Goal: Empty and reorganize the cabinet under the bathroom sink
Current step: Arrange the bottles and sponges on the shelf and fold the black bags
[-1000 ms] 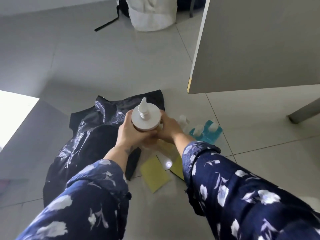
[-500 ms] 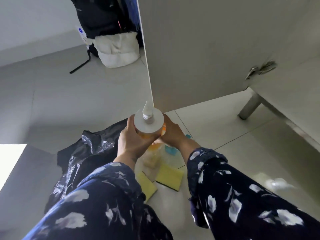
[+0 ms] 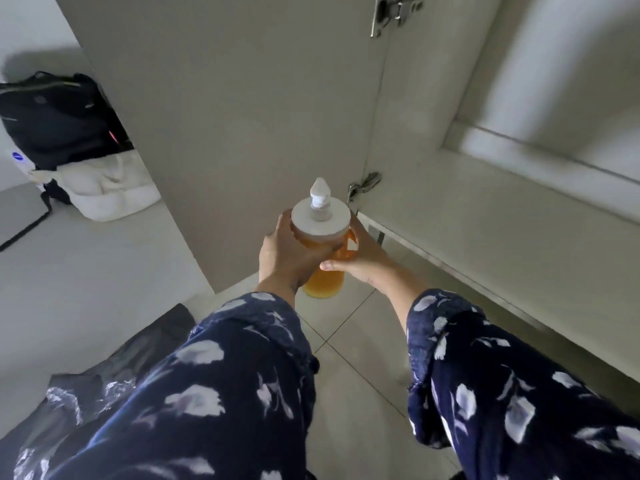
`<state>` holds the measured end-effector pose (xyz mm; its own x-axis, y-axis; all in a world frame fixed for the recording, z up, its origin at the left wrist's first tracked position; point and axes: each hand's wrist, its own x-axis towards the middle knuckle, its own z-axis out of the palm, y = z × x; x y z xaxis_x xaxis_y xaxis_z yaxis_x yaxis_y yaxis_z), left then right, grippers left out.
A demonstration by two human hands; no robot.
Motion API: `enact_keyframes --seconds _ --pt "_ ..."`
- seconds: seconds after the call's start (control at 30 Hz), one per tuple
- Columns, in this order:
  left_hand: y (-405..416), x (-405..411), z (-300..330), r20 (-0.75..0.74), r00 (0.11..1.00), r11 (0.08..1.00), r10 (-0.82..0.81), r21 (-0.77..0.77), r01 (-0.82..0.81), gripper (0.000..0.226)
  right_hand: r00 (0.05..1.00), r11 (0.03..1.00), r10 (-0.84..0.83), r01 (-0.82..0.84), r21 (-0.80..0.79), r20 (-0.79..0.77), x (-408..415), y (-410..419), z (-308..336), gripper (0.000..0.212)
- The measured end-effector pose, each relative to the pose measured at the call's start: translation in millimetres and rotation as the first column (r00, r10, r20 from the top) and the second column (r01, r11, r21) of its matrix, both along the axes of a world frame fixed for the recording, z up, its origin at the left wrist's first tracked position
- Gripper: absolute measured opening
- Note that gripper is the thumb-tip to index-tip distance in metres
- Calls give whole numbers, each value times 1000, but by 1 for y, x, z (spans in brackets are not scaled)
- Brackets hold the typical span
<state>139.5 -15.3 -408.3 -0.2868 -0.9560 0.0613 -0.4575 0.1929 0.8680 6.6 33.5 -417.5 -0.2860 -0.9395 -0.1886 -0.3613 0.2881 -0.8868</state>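
Note:
A bottle of orange liquid with a wide white cap and a pointed nozzle is held upright above the tiled floor. My left hand grips its left side and my right hand wraps its right side. The bottle hangs just in front of the open cabinet door, close to the lower hinge. The cabinet's bare white bottom shelf lies to the right of the bottle.
A black plastic bag lies on the floor at lower left. A dark backpack and a white bundle stand by the far left wall. The upper hinge sits at the top of the door.
Both hands have lifted the bottle off the floor items and carried it up and right toward the open cabinet. My view has swung from the floor to the cabinet.

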Motion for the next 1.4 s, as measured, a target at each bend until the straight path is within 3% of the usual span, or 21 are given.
enact_keyframes --seconds 0.13,0.3,0.37,0.77,1.4 --pt "-3 -57 21 -27 997 997 -79 2 79 93 986 980 -162 159 -119 -21 -38 9 18 117" --pt "-4 -129 29 -78 981 983 -180 16 182 92 928 918 -368 355 -180 -49 -100 26 19 89" --pt "-6 -157 26 -95 973 977 -210 29 213 92 913 899 -404 385 -208 -55 -123 27 15 87" --pt "-56 -284 -22 -127 951 955 -281 63 290 106 867 849 -497 481 -217 -24 -238 -21 -34 89" --pt "-160 -364 -34 -106 942 945 -317 50 324 94 867 861 -480 435 -264 -138 -314 -129 -53 78"
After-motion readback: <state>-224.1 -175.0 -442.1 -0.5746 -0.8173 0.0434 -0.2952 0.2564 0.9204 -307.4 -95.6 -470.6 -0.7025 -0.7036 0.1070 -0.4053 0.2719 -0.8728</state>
